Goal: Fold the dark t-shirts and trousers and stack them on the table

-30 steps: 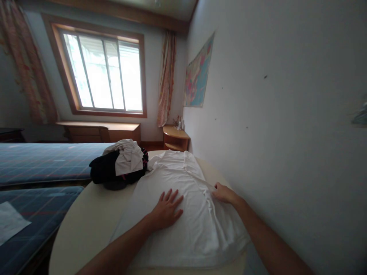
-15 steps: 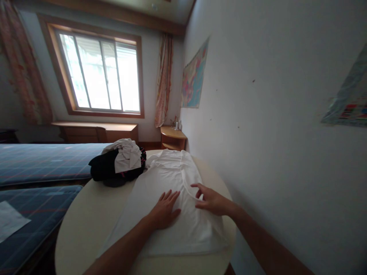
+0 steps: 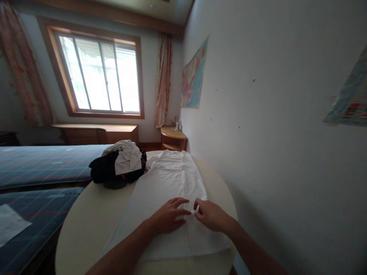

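Note:
A white shirt (image 3: 160, 187) lies spread on a round cream table (image 3: 77, 225), with a long front edge running down its right half. My left hand (image 3: 169, 215) rests on the lower part of the shirt, fingers spread and pointing right. Just beside it, my right hand (image 3: 212, 214) has its thumb and fingers curled together at the shirt's front edge, pinching a bit of the fabric. A small gap separates the fingertips of the two hands.
A heap of black and light clothes (image 3: 120, 164) sits at the table's far left. Blue plaid mattresses (image 3: 51, 164) lie to the left, one with a white sheet (image 3: 11, 225) on it. A white wall (image 3: 272, 152) stands close on the right.
My right hand has come down toward me and closed on the shirt's edge. My left hand has shifted slightly right. The raised front edge now lies flatter and straighter.

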A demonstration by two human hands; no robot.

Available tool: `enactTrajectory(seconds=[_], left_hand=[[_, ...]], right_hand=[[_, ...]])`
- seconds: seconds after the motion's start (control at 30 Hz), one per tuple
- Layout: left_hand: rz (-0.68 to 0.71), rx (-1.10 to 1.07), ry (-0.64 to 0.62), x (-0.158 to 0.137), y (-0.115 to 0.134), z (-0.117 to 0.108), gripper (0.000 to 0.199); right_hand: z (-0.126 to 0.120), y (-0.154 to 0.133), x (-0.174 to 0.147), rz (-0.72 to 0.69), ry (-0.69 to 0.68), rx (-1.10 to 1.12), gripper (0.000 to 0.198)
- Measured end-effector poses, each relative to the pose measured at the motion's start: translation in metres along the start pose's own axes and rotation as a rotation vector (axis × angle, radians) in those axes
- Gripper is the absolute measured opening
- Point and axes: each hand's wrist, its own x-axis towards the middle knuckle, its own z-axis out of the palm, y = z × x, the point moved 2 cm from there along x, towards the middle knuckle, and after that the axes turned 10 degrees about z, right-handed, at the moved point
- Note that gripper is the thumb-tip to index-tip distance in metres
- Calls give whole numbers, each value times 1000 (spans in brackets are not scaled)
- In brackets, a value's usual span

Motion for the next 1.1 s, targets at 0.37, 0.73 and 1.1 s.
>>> enactTrajectory(seconds=[0.37,0.73,1.1], left_hand=[[274,-117,-85,10,33,5,20],[392,-3,-158,14,54,19,36],[407,-82,-175,11,68,11,30]], right_hand=[[16,72,27,265,-14,-30,30],[7,82,26,309,61,-45,41],[15,84,31,245,73,49,18]])
